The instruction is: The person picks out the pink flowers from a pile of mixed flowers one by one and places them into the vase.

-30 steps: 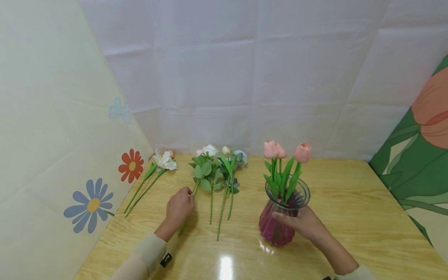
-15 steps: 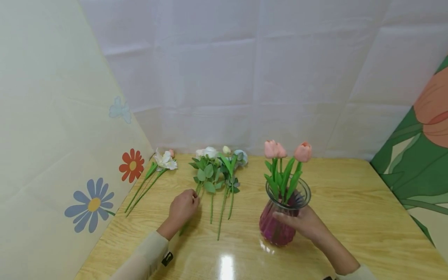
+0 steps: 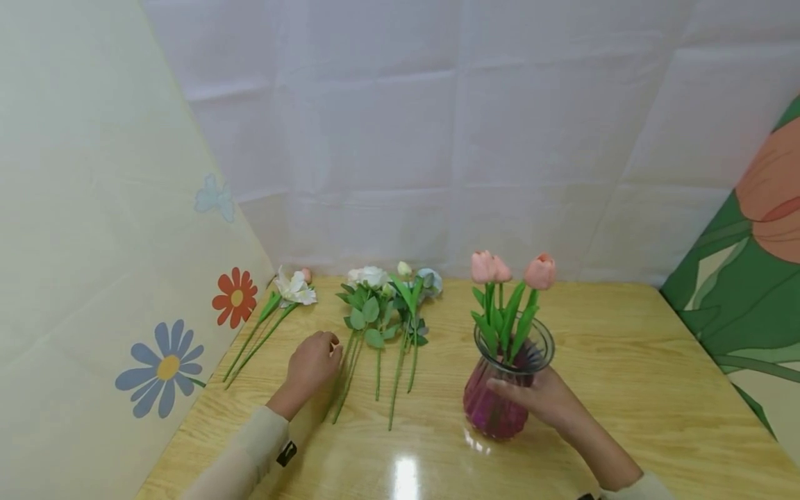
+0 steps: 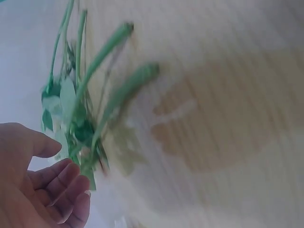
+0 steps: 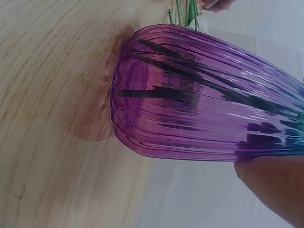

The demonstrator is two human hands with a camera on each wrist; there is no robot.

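Note:
My right hand (image 3: 542, 397) grips the neck of a purple ribbed glass vase (image 3: 494, 410), which stands on the table. Several pink tulips (image 3: 540, 272) rise from it, and their stems (image 5: 161, 93) show through the glass in the right wrist view. My left hand (image 3: 312, 362) hovers beside the stems of the white roses (image 3: 370, 278), its fingers loosely bent. In the left wrist view a gap parts the thumb from the fingers (image 4: 64, 183), and no stem lies between them. Two rose stems (image 4: 135, 83) point toward that camera.
Right of the roses lie a pale tulip (image 3: 404, 269) and a blue flower (image 3: 430, 281). A white lily (image 3: 294, 288) rests at the table's left edge alongside a pink bud (image 3: 306, 273). Cloth walls (image 3: 437, 139) enclose the wooden table (image 3: 625, 361) on the sides shown.
My left hand first went slightly right along the rose stems, then drew back left from them. The white roses shifted a little, and two stems now show uncovered. My right hand stayed on the vase.

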